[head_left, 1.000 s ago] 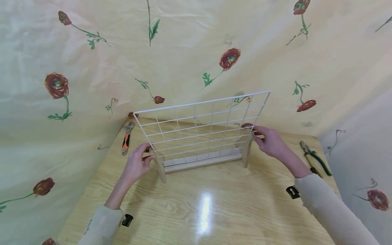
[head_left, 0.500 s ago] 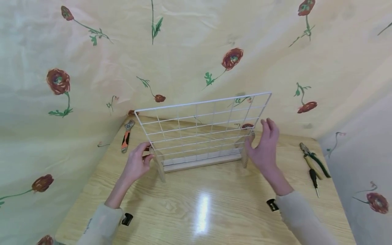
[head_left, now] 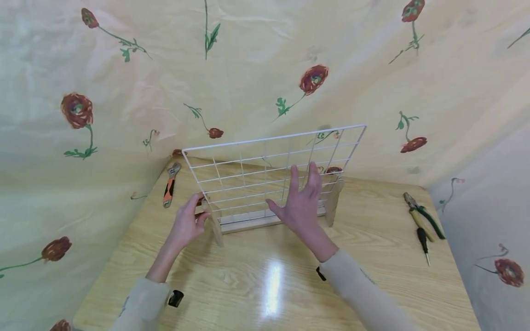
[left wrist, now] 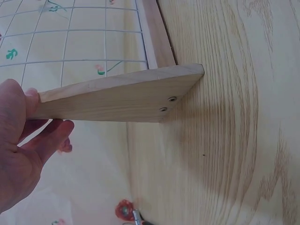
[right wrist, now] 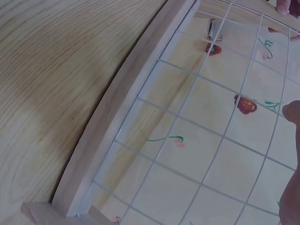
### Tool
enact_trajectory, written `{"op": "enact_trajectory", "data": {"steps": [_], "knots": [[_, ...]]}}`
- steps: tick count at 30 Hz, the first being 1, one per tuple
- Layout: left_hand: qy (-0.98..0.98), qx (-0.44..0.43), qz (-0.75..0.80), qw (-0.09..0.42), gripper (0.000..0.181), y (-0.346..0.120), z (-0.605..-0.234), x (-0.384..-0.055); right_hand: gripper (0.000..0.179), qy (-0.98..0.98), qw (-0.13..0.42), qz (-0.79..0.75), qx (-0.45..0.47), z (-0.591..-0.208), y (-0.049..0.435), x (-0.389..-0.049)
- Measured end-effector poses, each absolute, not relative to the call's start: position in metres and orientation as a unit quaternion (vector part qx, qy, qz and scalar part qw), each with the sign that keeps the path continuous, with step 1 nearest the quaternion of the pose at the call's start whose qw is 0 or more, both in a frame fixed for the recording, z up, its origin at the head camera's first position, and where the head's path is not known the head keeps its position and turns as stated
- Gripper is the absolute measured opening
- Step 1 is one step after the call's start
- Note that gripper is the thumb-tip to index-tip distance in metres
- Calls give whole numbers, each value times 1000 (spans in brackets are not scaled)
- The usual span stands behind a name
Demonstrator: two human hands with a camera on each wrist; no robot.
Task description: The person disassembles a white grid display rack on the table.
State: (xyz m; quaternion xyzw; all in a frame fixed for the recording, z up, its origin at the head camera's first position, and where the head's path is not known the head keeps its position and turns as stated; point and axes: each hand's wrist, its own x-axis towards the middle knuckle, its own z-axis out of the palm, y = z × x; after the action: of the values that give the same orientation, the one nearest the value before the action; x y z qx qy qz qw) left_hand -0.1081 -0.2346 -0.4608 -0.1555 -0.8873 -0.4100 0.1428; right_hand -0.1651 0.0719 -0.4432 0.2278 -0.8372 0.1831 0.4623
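Note:
A wooden stand with a white wire grid [head_left: 273, 138] leaning back from it rests on the table. My left hand [head_left: 186, 223] pinches the upper end of the left wooden side panel [left wrist: 112, 101] between thumb and fingers. Two screw heads [left wrist: 172, 99] show low on that panel's outer face. In front of the grid, right of its middle, my right hand [head_left: 302, 204] is raised with fingers spread and nothing in it. The right side panel [head_left: 333, 200] stands beyond it. A wooden crossbar [right wrist: 110, 105] runs along the grid's bottom edge; the right hand partly covers it in the head view.
An adjustable wrench [head_left: 170, 186] with orange and black handle lies at the back left of the wooden table [head_left: 232, 285]. Pliers [head_left: 428, 219] and a black-handled screwdriver [head_left: 423, 240] lie at the right edge. Flower-patterned sheeting [head_left: 248, 92] rises behind the table.
My right hand has let go of the right side panel and moved left in front of the grid, fingers spreading. The left hand has stayed at the left panel.

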Motion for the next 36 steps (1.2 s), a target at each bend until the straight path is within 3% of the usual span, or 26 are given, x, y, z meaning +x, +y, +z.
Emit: {"op": "enact_trajectory", "data": {"steps": [10, 19, 36], "knots": [[-891, -159, -392, 161, 53, -233, -464, -109, 140, -858, 464, 162, 150, -450, 52, -176], [-891, -165, -378, 189, 53, -233, -468, -110, 151, -866, 442, 184, 140, -453, 45, -178], [-887, -168, -384, 194, 53, -234, -470, -112, 137, -837, 464, 241, 163, -448, 42, -185]]}}
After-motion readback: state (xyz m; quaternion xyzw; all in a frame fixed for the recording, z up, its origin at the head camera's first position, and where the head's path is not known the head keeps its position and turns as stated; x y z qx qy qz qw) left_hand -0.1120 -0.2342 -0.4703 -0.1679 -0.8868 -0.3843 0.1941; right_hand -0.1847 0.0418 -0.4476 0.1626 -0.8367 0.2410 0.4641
